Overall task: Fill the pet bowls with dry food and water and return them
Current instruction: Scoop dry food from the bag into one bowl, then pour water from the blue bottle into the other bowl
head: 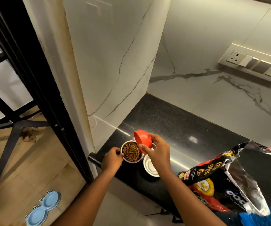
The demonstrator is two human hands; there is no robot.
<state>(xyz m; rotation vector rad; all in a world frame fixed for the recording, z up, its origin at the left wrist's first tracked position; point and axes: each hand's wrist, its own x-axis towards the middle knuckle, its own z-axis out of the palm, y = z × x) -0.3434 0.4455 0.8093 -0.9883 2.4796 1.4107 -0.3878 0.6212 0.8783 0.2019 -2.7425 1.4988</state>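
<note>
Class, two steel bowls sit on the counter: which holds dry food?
The steel bowl gripped by the left hand, full of brown kibble; the other bowl has none.

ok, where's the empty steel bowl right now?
In the head view, the empty steel bowl sits near the black counter's front edge, just right of the kibble-filled bowl, under the right hand.

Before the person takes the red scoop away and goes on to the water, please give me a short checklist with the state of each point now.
1. Kibble is in the steel bowl: ok.
2. Left hand has a grip on that bowl's rim: ok.
3. Red scoop in the right hand is fully emptied: cannot tell, its inside faces away.
4. No kibble spilled on the black counter: ok, none visible.
5. Second steel bowl holds water: not ok, it looks empty.
6. Blue bowl stand on the floor is free to take the bowls: ok.
</note>
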